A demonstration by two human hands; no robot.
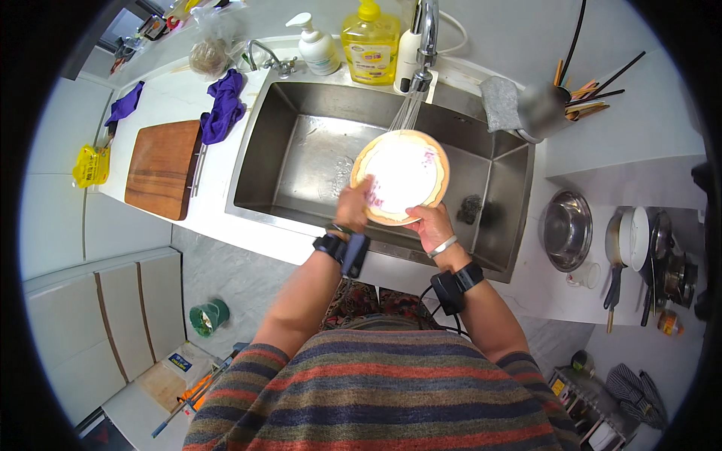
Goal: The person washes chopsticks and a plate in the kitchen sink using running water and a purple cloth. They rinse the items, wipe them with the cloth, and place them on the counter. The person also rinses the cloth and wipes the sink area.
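Over the sink [301, 161], a round plate [398, 177] with a yellow-orange rim and pink flower marks is tilted toward me. My right hand [432, 225] grips its lower right rim, thumb on the face. At the plate's lower left edge is my left hand [355, 204], smeared by motion; its fingers overlap the plate, and whether they hold anything I cannot tell. Water [407, 111] runs in thin streams from the faucet [426, 60] and meets the plate's far edge. A dark scrubber [470, 209] lies on the sink floor, right of the plate.
Behind the sink stand a yellow soap bottle [369, 46] and a white pump bottle [316, 49]. Left are a wooden cutting board [162, 169] and a purple cloth [223, 107]. To the right are a utensil holder [543, 111], a grey cloth [500, 104], a metal bowl [565, 230] and a glass [584, 276].
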